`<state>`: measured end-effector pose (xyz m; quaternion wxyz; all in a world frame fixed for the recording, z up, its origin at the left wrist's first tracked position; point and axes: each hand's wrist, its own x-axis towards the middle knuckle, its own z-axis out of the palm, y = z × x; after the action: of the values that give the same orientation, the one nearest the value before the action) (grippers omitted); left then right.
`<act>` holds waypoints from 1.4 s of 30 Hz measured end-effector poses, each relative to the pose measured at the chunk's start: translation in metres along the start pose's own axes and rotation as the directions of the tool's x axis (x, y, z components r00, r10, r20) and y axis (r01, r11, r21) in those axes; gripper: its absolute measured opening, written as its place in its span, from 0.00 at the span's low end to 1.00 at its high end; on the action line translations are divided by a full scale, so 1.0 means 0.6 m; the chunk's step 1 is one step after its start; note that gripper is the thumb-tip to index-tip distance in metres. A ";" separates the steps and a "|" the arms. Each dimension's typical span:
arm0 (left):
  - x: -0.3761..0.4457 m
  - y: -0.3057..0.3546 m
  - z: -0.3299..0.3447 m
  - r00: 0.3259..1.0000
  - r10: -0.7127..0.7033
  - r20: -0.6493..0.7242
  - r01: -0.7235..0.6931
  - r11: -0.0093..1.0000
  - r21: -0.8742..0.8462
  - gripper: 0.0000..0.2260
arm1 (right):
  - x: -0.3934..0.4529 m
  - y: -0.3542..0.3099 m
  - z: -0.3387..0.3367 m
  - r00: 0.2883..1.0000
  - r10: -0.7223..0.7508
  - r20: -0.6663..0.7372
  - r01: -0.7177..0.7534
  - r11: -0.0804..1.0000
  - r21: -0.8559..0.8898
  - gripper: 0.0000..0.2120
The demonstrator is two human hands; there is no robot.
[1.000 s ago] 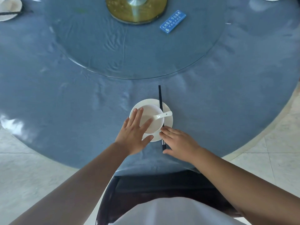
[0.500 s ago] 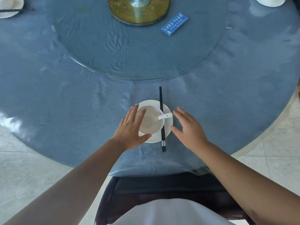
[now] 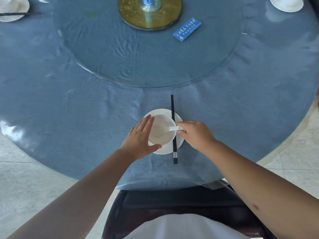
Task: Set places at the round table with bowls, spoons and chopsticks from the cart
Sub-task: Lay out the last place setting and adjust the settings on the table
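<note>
A white bowl [image 3: 161, 130] sits on a white saucer [image 3: 178, 144] near the front edge of the round table [image 3: 69, 104]. A white spoon [image 3: 172, 129] lies in the bowl with its handle pointing right. Black chopsticks [image 3: 174, 152] lie across the saucer's right side, pointing away from me. My left hand [image 3: 140, 139] cups the bowl's left side with straight fingers and the thumb under the near rim. My right hand [image 3: 196, 133] pinches the end of the spoon's handle.
A glass turntable [image 3: 138, 57] with a gold hub [image 3: 150, 14] and a blue sign [image 3: 187, 30] fills the table's middle. Other place settings sit at the far left [image 3: 12, 9] and far right [image 3: 286, 4]. A dark chair [image 3: 172, 200] stands under the table's front edge.
My right hand left the near end of the chopsticks, lifted open to the right, then came in onto the spoon handle. My left hand slid to the bowl's left side.
</note>
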<state>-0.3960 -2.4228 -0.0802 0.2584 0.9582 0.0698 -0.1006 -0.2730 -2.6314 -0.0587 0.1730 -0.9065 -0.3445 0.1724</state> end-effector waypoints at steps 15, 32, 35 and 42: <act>-0.002 0.144 -0.020 0.984 0.170 -0.059 -0.167 0.985 0.048 0.43 | -0.171 0.074 -0.038 0.939 0.343 0.026 -0.339 0.936 -0.091 0.49; 0.039 0.699 0.231 0.743 0.537 0.400 -0.662 0.680 0.316 0.42 | -0.733 0.339 -0.088 0.555 0.824 -0.110 -0.826 0.562 0.039 0.54; 0.036 0.787 0.285 0.752 0.523 0.402 -0.652 0.681 0.334 0.42 | -0.798 0.410 -0.105 0.558 0.823 -0.106 -0.825 0.564 0.038 0.53; 0.036 0.929 0.356 0.748 0.523 0.409 -0.660 0.652 0.372 0.42 | -0.871 0.548 -0.173 0.582 0.805 -0.118 -0.810 0.587 0.011 0.53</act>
<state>-0.3049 -3.0073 0.0026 0.0293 0.9372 -0.3128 -0.1516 -0.4100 -3.2404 -0.0083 0.0747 -0.9756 0.1110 0.1741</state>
